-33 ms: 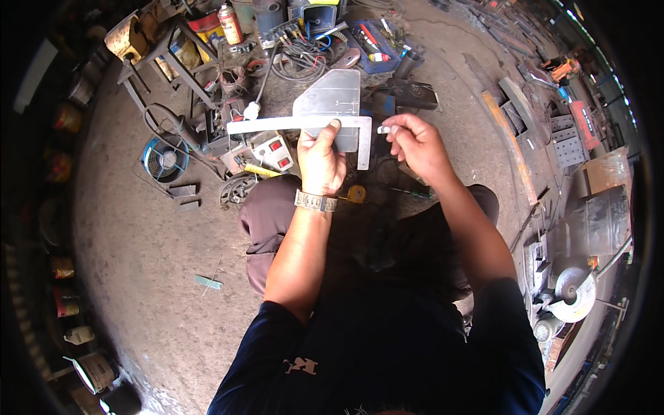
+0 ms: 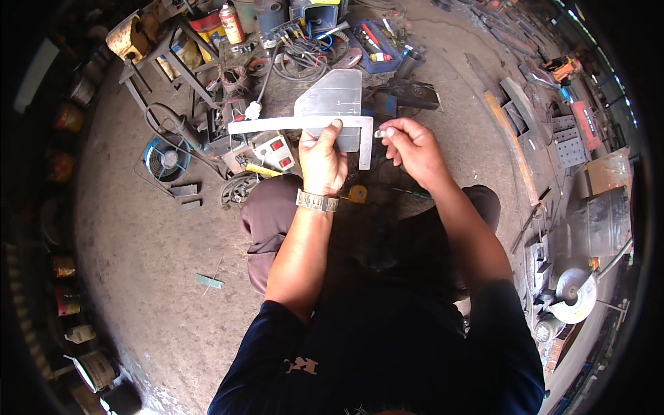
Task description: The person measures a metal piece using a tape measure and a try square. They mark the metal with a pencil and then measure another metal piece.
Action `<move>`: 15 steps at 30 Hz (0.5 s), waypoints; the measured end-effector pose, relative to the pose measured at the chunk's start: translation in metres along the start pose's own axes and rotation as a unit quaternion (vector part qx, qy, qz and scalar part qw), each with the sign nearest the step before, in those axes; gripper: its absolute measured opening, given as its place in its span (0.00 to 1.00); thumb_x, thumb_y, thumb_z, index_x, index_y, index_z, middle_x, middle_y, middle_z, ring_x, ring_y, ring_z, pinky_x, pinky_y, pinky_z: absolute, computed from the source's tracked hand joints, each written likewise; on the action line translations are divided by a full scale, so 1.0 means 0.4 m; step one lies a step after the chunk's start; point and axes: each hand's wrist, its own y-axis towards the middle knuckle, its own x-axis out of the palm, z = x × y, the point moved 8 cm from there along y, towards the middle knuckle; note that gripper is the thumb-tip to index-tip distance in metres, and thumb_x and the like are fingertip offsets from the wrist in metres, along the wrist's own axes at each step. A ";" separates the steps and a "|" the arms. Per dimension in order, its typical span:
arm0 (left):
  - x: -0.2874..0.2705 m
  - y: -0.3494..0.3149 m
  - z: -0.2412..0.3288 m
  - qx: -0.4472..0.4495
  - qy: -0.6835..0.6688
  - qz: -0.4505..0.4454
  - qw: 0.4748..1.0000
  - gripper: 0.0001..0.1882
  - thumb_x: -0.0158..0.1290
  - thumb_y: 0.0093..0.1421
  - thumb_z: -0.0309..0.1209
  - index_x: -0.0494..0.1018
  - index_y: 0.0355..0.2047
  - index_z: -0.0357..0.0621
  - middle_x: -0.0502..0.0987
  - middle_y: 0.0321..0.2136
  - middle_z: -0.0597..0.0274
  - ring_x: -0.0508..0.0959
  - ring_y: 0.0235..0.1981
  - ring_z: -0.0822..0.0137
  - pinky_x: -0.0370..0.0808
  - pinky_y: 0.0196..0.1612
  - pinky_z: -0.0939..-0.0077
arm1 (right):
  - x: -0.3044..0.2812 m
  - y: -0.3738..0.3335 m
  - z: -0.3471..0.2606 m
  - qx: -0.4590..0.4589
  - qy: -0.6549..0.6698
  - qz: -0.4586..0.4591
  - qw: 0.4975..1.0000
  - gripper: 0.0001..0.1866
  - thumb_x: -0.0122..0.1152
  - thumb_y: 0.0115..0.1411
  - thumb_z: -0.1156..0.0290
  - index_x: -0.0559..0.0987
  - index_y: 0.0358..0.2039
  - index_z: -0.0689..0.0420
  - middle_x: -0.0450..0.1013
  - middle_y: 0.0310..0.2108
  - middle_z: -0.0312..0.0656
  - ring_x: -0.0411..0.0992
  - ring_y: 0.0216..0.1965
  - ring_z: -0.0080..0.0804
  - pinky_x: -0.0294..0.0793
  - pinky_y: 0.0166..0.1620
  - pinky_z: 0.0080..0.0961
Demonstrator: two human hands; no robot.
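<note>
My left hand [image 2: 323, 158] grips a grey metal plate [image 2: 332, 93] together with a steel square [image 2: 277, 125], its thumb pressing the square's long arm flat across the plate. The square's short arm points down toward me, along the plate's right edge. Thin straight lines are marked on the plate, which has a sloped upper left corner. Just right of the square, my right hand [image 2: 415, 149] pinches a small whitish piece [image 2: 380, 133] between thumb and fingertips. Its tip is close to the short arm; whether they touch I cannot tell.
A switch box [image 2: 274, 152] with red switches, a yellow tape measure [image 2: 357, 194] and a blue fan [image 2: 167, 159] are on the floor nearby. Cables [image 2: 301, 66] and a blue tool bin [image 2: 377, 59] lie beyond the plate. A cutting disc machine [image 2: 575, 294] stands at right.
My right hand has moved slightly left and toward me, bringing the small whitish piece closer to the square. My left hand keeps its hold on the plate and square.
</note>
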 end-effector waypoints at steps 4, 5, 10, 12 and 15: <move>0.013 0.016 0.003 0.017 0.011 -0.025 0.999 0.15 0.56 0.68 0.17 0.74 0.53 0.42 0.81 0.45 0.59 0.83 0.44 0.64 0.84 0.48 0.64 | 0.053 0.023 0.038 -0.039 0.124 0.002 0.992 0.07 0.61 0.73 0.69 0.81 0.46 0.59 0.78 0.34 0.32 0.74 0.29 0.15 0.73 0.29 0.16; 0.013 0.015 0.001 0.018 0.014 -0.024 0.999 0.15 0.56 0.68 0.18 0.74 0.53 0.42 0.81 0.45 0.59 0.83 0.44 0.64 0.84 0.48 0.64 | 0.057 0.029 0.051 -0.047 0.133 0.009 0.990 0.07 0.61 0.73 0.69 0.81 0.45 0.58 0.78 0.33 0.31 0.74 0.29 0.15 0.72 0.29 0.15; 0.023 0.008 0.001 0.024 0.017 -0.029 0.999 0.15 0.56 0.68 0.18 0.73 0.54 0.42 0.81 0.45 0.59 0.83 0.43 0.64 0.84 0.46 0.65 | 0.080 0.043 0.082 -0.057 0.170 0.024 0.983 0.04 0.62 0.72 0.71 0.81 0.43 0.57 0.76 0.31 0.29 0.70 0.28 0.13 0.69 0.29 0.14; 0.018 0.009 0.003 0.028 0.013 -0.020 0.999 0.15 0.56 0.68 0.18 0.73 0.53 0.42 0.82 0.45 0.59 0.83 0.43 0.64 0.84 0.46 0.65 | 0.085 0.046 0.095 -0.036 0.184 0.030 0.982 0.03 0.62 0.72 0.72 0.80 0.42 0.57 0.75 0.30 0.28 0.69 0.27 0.13 0.69 0.28 0.15; 0.012 0.013 0.001 0.032 0.013 -0.017 0.999 0.14 0.56 0.68 0.18 0.73 0.53 0.42 0.82 0.44 0.60 0.83 0.43 0.65 0.85 0.45 0.65 | 0.097 0.042 0.091 -0.023 0.239 0.036 0.970 0.03 0.61 0.72 0.73 0.80 0.41 0.57 0.75 0.30 0.28 0.68 0.26 0.13 0.69 0.27 0.17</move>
